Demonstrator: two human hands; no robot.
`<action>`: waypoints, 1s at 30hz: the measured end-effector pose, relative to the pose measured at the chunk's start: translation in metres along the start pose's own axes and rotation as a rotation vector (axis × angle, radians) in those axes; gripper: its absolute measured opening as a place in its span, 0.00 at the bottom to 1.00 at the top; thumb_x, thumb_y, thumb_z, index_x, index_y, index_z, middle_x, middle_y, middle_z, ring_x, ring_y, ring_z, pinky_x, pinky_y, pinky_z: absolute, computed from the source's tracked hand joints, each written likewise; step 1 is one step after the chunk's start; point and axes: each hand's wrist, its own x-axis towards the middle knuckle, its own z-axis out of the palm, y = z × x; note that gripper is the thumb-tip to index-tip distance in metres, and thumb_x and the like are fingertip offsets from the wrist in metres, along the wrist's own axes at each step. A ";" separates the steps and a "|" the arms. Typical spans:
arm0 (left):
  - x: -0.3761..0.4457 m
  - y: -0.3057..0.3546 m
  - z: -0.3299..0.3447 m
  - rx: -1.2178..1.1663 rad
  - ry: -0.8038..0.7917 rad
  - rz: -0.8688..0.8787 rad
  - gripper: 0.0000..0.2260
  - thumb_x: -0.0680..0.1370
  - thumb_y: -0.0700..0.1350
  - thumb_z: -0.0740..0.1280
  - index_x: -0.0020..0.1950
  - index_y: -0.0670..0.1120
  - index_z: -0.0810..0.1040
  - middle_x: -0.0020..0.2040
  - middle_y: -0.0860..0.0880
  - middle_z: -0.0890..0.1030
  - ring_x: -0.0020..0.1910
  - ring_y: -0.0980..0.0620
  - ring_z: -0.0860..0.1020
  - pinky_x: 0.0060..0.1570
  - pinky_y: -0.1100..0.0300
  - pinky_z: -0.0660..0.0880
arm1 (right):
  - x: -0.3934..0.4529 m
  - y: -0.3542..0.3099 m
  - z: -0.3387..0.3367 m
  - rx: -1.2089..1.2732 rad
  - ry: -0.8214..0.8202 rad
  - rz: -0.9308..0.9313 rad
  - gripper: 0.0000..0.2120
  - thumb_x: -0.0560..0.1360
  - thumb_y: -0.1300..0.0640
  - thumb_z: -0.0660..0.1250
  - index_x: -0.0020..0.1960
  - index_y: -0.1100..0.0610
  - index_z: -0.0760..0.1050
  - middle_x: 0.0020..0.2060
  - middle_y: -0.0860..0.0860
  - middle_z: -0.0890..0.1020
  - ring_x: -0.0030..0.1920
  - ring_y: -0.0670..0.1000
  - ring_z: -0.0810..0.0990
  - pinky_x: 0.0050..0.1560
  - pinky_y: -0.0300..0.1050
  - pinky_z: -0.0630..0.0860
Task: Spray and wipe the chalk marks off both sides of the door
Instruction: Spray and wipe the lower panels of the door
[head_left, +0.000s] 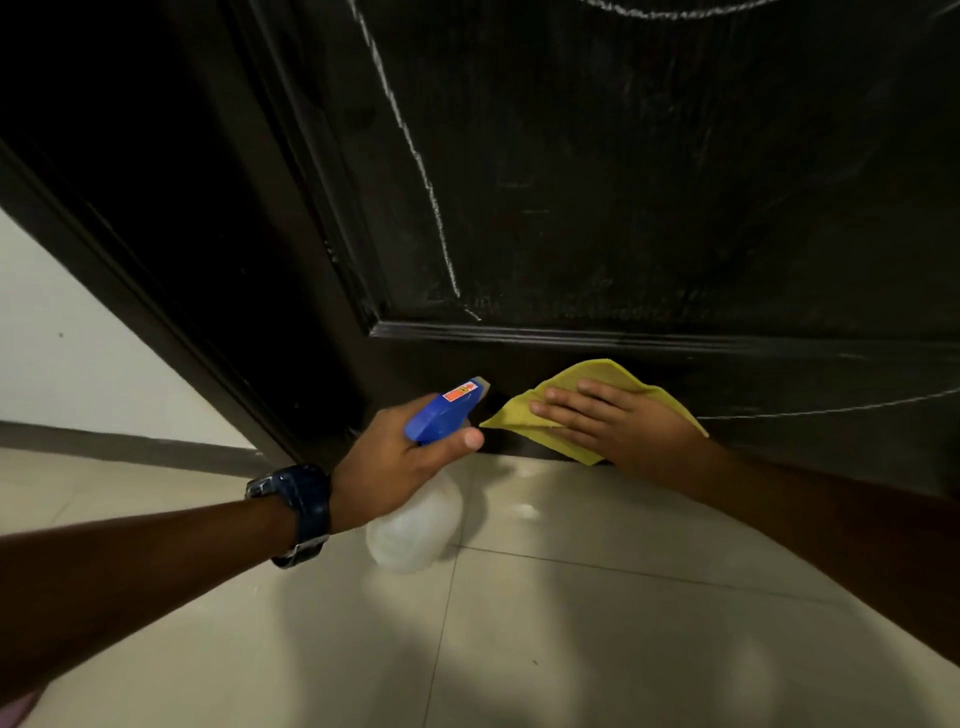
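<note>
Risk entry: folded yellow cloth (597, 395) pressed flat by the straight-fingered right hand (618, 421) on the dark wooden door (649, 182)'s bottom rail, blue-headed translucent spray bottle (441, 415) gripped by the left hand (395, 462); white chalk lines (415, 156) above and rightward may be missed or smeared.

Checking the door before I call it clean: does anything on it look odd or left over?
Yes. White chalk lines still cross the dark door, one more right of the yellow cloth.

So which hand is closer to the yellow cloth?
Right. The right hand presses flat on the yellow cloth against the door; the left hand grips the spray bottle beside it.
</note>
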 end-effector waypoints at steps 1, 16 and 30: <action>0.007 0.001 0.002 -0.014 0.012 0.000 0.28 0.68 0.69 0.68 0.50 0.45 0.81 0.43 0.45 0.82 0.43 0.45 0.80 0.47 0.52 0.76 | 0.000 0.001 -0.003 0.016 -0.022 0.010 0.36 0.81 0.52 0.55 0.82 0.58 0.40 0.80 0.57 0.37 0.80 0.60 0.37 0.76 0.61 0.30; 0.031 -0.023 0.024 0.087 -0.147 0.103 0.25 0.66 0.62 0.77 0.55 0.50 0.77 0.50 0.54 0.82 0.47 0.58 0.81 0.43 0.67 0.80 | -0.150 0.030 -0.022 0.081 -0.362 0.085 0.36 0.73 0.60 0.67 0.79 0.58 0.61 0.81 0.54 0.53 0.81 0.60 0.48 0.78 0.64 0.44; -0.036 -0.011 0.010 0.133 -0.232 0.208 0.26 0.65 0.66 0.77 0.54 0.52 0.76 0.49 0.56 0.81 0.47 0.55 0.81 0.44 0.63 0.80 | -0.111 0.022 -0.094 0.840 -0.875 0.355 0.48 0.79 0.59 0.66 0.80 0.45 0.31 0.78 0.51 0.31 0.79 0.59 0.35 0.78 0.61 0.55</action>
